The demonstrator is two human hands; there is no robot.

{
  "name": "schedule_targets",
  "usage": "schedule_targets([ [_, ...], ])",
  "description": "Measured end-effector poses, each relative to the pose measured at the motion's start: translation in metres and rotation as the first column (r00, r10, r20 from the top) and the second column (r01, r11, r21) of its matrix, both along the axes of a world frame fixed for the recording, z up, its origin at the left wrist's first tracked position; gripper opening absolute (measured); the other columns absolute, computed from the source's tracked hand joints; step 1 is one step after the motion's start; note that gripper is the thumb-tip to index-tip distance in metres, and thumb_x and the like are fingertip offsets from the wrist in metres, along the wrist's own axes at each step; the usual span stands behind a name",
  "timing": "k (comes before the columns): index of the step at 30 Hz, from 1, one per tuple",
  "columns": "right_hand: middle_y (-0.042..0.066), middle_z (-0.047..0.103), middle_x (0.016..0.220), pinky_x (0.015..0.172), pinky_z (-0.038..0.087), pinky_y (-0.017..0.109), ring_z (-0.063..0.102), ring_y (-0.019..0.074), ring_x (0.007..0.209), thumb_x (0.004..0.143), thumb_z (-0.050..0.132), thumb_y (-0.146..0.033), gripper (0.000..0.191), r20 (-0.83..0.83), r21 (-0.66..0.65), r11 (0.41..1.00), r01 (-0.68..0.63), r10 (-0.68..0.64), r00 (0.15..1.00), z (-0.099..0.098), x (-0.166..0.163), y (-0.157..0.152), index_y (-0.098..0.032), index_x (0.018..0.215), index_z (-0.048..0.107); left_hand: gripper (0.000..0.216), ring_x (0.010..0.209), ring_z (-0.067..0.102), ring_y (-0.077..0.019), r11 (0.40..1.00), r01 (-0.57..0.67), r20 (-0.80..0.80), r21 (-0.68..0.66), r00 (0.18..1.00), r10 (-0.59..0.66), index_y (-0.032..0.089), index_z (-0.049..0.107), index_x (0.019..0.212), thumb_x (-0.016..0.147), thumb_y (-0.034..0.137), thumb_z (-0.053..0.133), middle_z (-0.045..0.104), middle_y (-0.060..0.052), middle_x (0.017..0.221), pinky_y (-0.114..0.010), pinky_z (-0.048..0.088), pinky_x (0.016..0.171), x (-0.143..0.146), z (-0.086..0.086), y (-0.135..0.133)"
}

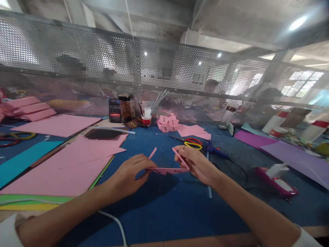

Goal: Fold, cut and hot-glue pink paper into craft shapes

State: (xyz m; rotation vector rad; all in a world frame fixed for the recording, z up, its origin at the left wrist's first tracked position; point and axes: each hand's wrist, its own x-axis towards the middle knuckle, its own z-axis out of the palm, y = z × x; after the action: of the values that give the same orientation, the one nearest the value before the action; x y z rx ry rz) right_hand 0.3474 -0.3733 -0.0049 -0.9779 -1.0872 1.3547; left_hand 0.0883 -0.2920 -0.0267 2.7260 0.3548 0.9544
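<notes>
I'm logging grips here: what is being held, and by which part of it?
A folded pink paper strip with dark dots, held near both ends: left fingers at its left end, right fingers at its right.

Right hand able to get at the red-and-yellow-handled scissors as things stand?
Likely yes: the scissors lie just beyond the right hand, with nothing visible between. But it grips the folded pink paper strip, so it would probably need to let go first.
</notes>
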Motion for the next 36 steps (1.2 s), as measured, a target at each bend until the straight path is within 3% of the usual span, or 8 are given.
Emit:
schedule_targets([
  [6, 0.004, 0.071, 0.105, 0.067, 0.049, 0.021, 0.058, 0.0084, 0.071, 0.091, 0.070, -0.042, 0.028, 0.150, 0.069, 0.988, 0.136, -0.145, 0.978, -0.006, 0.003, 0.007, -0.022, 0.110, 0.070, 0.027, 0.091, 0.065, -0.0159, 0.994, 0.100, 0.034, -0.046, 0.995, -0.099, 0.023, 0.064, 0.107, 0.093, 0.004, 0.052, 0.073, -0.002, 0.096, -0.028, 0.050, 0.081, 0.003, 0.006, -0.014],
  [10, 0.006, 0.070, 0.118, 0.072, 0.053, 0.027, 0.066, 0.0124, 0.078, 0.088, 0.072, -0.041, 0.037, 0.237, 0.108, 0.993, 0.047, -0.071, 0.969, -0.011, -0.005, 0.006, -0.024, 0.121, 0.067, 0.031, 0.093, 0.065, -0.0166, 0.978, 0.179, -0.012, -0.104, 0.983, -0.181, 0.024, 0.064, 0.109, 0.092, 0.002, 0.051, 0.073, -0.004, 0.100, -0.029, 0.050, 0.083, 0.004, 0.009, -0.028],
  [17, 0.003, 0.074, 0.091, 0.076, 0.054, 0.029, 0.067, 0.0139, 0.074, 0.082, 0.077, -0.043, 0.029, 0.285, 0.091, 0.994, -0.060, 0.032, 0.958, -0.018, -0.021, 0.002, -0.019, 0.099, 0.075, 0.030, 0.094, 0.066, -0.0167, 0.954, 0.231, -0.061, -0.190, 0.967, -0.246, 0.024, 0.065, 0.108, 0.093, 0.003, 0.050, 0.073, -0.004, 0.098, -0.029, 0.052, 0.084, 0.010, 0.007, -0.036],
  [23, 0.002, 0.074, 0.084, 0.077, 0.055, 0.031, 0.068, 0.0156, 0.075, 0.079, 0.078, -0.039, 0.025, 0.281, 0.158, 0.988, -0.002, -0.043, 0.959, -0.018, -0.016, 0.006, -0.019, 0.093, 0.073, 0.046, 0.126, 0.057, -0.0226, 0.932, 0.176, -0.009, -0.317, 0.982, -0.188, 0.027, 0.054, 0.133, 0.091, 0.009, 0.051, 0.059, -0.010, 0.139, -0.038, 0.047, 0.106, 0.008, 0.016, -0.042],
  [26, 0.001, 0.072, 0.079, 0.075, 0.054, 0.031, 0.067, 0.0158, 0.073, 0.077, 0.079, -0.039, 0.025, 0.281, 0.183, 0.982, 0.044, -0.095, 0.955, -0.016, -0.015, 0.007, -0.019, 0.091, 0.074, 0.044, 0.112, 0.066, -0.0248, 0.815, 0.061, 0.039, -0.576, 0.998, -0.047, 0.027, 0.047, 0.139, 0.096, 0.027, 0.053, 0.066, -0.010, 0.127, -0.041, 0.051, 0.098, 0.010, 0.021, -0.043],
  [29, 0.002, 0.073, 0.082, 0.076, 0.054, 0.032, 0.068, 0.0167, 0.076, 0.078, 0.078, -0.039, 0.025, 0.306, 0.211, 0.976, 0.058, -0.122, 0.944, -0.018, -0.015, 0.007, -0.019, 0.093, 0.074, 0.035, 0.090, 0.071, -0.0233, 0.581, -0.037, 0.032, -0.813, 0.994, 0.108, 0.024, 0.053, 0.128, 0.096, 0.041, 0.054, 0.072, -0.003, 0.095, -0.040, 0.053, 0.088, 0.020, 0.025, -0.039],
  [33, 0.003, 0.075, 0.087, 0.079, 0.054, 0.032, 0.069, 0.0185, 0.082, 0.079, 0.077, -0.036, 0.021, 0.360, 0.238, 0.969, 0.062, -0.147, 0.921, -0.021, -0.019, 0.007, -0.020, 0.092, 0.075, 0.027, 0.072, 0.068, -0.0172, 0.317, 0.012, 0.063, -0.948, 0.986, 0.152, 0.018, 0.063, 0.094, 0.087, 0.043, 0.068, 0.066, -0.001, 0.086, -0.031, 0.052, 0.071, 0.036, 0.026, -0.030],
  [36, 0.003, 0.075, 0.087, 0.080, 0.053, 0.032, 0.070, 0.0188, 0.082, 0.080, 0.077, -0.034, 0.018, 0.374, 0.238, 0.970, 0.043, -0.133, 0.918, -0.023, -0.021, 0.006, -0.020, 0.091, 0.075, 0.027, 0.069, 0.065, -0.0145, 0.231, 0.036, 0.072, -0.972, 0.986, 0.151, 0.017, 0.064, 0.083, 0.079, 0.040, 0.076, 0.065, 0.000, 0.081, -0.026, 0.047, 0.066, 0.041, 0.022, -0.026],
])
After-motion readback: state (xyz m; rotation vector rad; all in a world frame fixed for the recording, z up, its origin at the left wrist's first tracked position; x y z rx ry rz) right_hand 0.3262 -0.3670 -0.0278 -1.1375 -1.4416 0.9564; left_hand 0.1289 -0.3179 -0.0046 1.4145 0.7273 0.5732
